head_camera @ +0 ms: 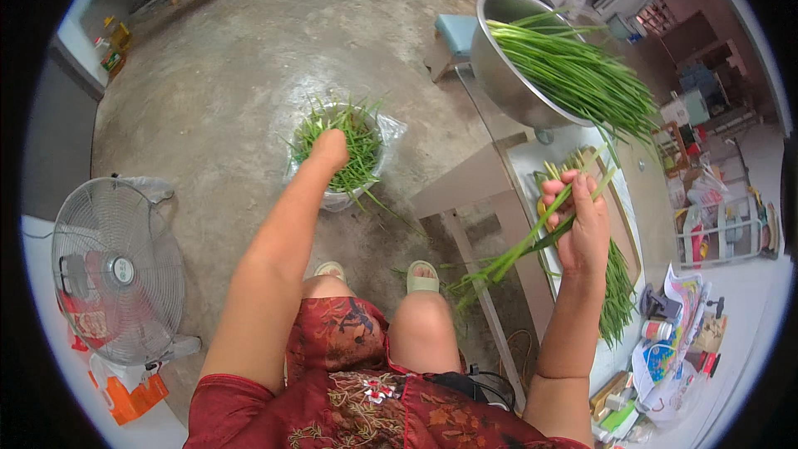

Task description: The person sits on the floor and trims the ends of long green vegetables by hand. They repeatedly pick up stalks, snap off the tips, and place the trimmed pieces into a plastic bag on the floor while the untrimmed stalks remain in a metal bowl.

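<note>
My right hand [580, 218] is raised over the table's near side, its fingers closed around a few long green chive stalks [512, 260]. Their leafy ends droop to the left. My left hand [330, 148] reaches down to a bag-lined bin [340, 201] on the floor. Green trimmings [361, 165] fill that bin, and some hang over its rim. The left fingers are turned away, so whether they hold anything is hidden. Behind and below my right hand, more chives [616, 302] lie on a tan board [626, 240]. A steel bowl [495, 78] holds a large bunch of chives [564, 65].
A light blue stool [458, 34] stands by the bowl. The narrow table [523, 165] runs along my right. At left is a floor fan [118, 271]. Packages, papers and a small jar [656, 330] crowd the right side. Oil bottles [116, 34] stand far left.
</note>
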`<state>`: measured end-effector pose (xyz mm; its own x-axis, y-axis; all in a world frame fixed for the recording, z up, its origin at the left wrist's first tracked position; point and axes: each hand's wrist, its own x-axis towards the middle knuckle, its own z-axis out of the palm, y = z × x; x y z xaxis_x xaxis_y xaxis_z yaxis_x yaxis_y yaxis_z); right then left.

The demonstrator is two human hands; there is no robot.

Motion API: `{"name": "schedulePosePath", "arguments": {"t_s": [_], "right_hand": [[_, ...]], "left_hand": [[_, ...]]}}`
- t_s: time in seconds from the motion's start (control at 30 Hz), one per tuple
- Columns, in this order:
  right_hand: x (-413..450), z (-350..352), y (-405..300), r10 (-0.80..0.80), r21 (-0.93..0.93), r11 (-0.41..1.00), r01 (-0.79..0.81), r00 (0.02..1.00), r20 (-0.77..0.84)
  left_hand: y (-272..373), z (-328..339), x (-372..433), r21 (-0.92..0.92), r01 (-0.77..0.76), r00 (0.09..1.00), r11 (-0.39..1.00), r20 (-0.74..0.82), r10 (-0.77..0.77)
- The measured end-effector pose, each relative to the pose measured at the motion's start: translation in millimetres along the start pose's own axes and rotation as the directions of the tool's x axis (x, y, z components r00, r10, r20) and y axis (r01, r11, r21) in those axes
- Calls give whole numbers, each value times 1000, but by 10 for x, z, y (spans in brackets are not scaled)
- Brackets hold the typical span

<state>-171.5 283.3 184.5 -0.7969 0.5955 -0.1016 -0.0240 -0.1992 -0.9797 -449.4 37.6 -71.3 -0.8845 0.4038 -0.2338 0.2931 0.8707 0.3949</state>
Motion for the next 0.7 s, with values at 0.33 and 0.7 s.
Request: {"name": "schedulePosePath", "arguments": {"t_s": [0.33, 0.7], "right_hand": [[27, -190, -87, 19, 96, 995, -11, 996, -90], [-119, -116, -208, 61, 68, 996, -54, 994, -94]], "left_hand": [[-253, 229, -30, 150, -34, 944, 988, -320, 81], [1301, -672, -928, -853, -247, 748, 459, 134, 650]]}}
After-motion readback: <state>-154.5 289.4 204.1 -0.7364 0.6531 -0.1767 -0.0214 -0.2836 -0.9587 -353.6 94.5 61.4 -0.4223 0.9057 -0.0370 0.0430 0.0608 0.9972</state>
